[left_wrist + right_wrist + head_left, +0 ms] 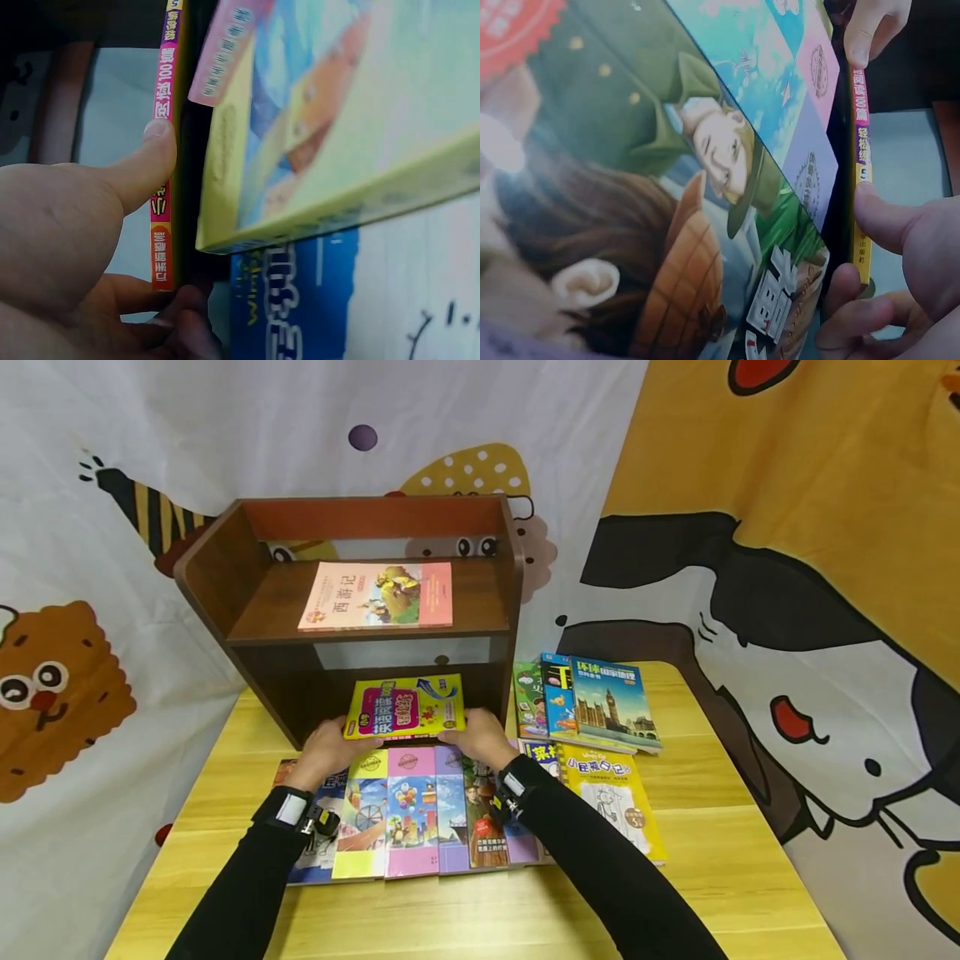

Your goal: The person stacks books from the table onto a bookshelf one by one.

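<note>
While a bookshelf (480,597) stands at the far edge of the bench (720,860), a left hand (330,752) and right hand (481,740) pinch a yellow book (408,706) by its ends.

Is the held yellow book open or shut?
Shut. The yellow book, held by the left hand and right hand, shows its front cover in the head view and its slim spine in both wrist views.
</note>
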A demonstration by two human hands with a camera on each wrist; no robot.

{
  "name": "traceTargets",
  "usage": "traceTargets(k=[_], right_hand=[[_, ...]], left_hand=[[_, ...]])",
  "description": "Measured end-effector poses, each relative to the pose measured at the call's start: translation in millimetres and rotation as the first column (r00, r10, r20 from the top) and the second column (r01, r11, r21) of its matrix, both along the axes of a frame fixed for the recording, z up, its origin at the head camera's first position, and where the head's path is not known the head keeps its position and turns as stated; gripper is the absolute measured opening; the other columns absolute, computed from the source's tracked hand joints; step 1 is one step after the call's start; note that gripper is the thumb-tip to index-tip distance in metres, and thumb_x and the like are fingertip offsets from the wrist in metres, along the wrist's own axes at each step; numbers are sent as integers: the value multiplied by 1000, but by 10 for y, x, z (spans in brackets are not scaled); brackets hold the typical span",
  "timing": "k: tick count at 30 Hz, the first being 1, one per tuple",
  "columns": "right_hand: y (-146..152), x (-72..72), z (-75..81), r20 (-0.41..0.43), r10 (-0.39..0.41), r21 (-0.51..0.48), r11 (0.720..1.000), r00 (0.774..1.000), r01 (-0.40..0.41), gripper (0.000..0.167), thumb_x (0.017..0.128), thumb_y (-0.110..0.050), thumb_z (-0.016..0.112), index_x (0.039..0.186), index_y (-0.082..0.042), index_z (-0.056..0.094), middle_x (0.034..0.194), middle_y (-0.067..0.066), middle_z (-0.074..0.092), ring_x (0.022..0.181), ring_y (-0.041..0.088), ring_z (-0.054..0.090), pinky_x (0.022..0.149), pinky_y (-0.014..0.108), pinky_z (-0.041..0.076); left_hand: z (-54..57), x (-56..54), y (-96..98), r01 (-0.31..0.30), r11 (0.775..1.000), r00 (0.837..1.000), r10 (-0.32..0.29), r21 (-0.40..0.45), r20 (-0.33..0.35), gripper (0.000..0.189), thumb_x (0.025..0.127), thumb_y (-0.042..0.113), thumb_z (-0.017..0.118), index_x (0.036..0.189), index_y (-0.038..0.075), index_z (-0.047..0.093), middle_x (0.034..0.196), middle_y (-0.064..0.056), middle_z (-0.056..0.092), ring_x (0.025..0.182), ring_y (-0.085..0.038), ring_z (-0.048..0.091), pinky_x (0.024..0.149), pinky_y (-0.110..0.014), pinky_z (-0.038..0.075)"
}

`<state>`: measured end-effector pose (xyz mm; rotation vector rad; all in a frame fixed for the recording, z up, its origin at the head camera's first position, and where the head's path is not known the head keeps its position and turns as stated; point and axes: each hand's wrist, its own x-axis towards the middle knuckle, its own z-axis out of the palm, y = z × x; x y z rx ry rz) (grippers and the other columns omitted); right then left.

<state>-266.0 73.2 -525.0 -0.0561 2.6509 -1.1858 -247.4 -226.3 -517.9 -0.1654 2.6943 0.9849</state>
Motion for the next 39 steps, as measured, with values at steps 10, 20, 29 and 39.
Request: traceTargets(k=[10, 20, 29, 39], right_hand=[[-108, -79, -101, -60, 4, 130, 992, 998, 4, 38, 99, -39, 85, 125, -12, 77, 119, 13, 59, 106, 27, 57, 99, 47, 54], [-142, -92, -116, -67, -19, 197, 980, 998, 32, 40, 97, -40, 87, 118, -9, 75, 117, 13, 59, 96, 26, 59, 90, 44, 55], [-80, 34, -15, -134, 21, 180, 984, 991, 4, 46, 106, -33, 74, 143, -6, 70, 128, 17, 64, 115, 30, 60, 103, 46, 56], [175, 370, 214, -147, 147, -31, 988, 978, -153, 44, 112, -34, 66, 149, -11, 69, 140, 12, 66, 123, 29, 67, 102, 47, 59]], left_hand=[[-161, -108, 21, 46, 992, 996, -55, -118, -71, 94, 98, 61, 77, 160, -3, 48, 144, -34, 48, 126, -46, 51, 110, -69, 50], [-157, -147, 64, 25, 994, 998, -31, -110, -49, 99, 97, 57, 79, 166, -2, 40, 146, -36, 39, 126, -50, 49, 110, -74, 47], [5, 39, 108, -61, 994, 985, 44, -95, -168, 88, 107, 47, 68, 169, -5, 34, 157, -42, 38, 138, -60, 50, 117, -75, 44], [237, 424, 266, 52, 998, 972, -60, -41, -228, 62, 111, 50, 63, 149, 1, 59, 124, -24, 65, 94, -31, 62, 71, -39, 51]])
